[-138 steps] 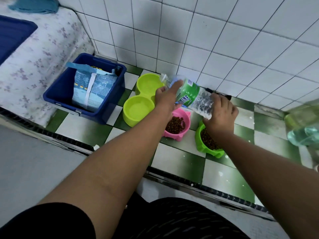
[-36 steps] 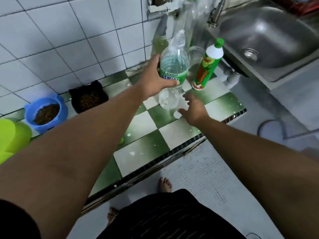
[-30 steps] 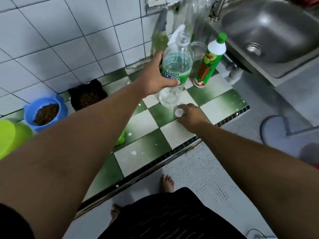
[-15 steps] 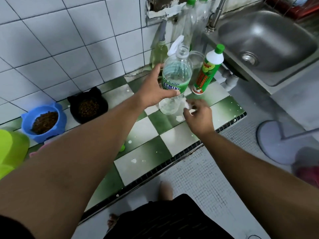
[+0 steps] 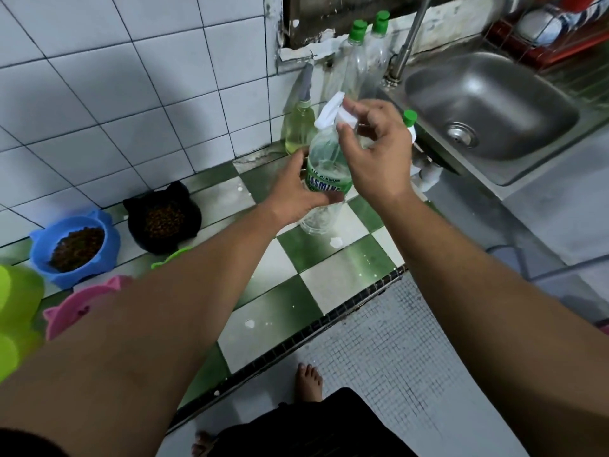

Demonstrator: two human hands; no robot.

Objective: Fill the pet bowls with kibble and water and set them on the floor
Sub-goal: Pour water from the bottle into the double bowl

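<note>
Green-and-white checked tiles top the desk (image 5: 342, 282) beside a steel sink (image 5: 494, 103). Between both hands the clear, green-labelled water bottle (image 5: 324, 159) stands upright and partly full. The left hand (image 5: 293, 192) grips its label band, and the right hand (image 5: 375, 153) pinches a white cap (image 5: 344, 117) at the neck. This looks like recapping. Next comes twisting it tight, then lowering the kibble-filled blue bowl (image 5: 75, 249) and black bowl (image 5: 163, 216), left of the left hand, to the floor.

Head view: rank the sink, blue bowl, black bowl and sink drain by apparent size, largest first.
1. sink
2. blue bowl and black bowl: these look about alike, so they are left unranked
3. drain
</note>
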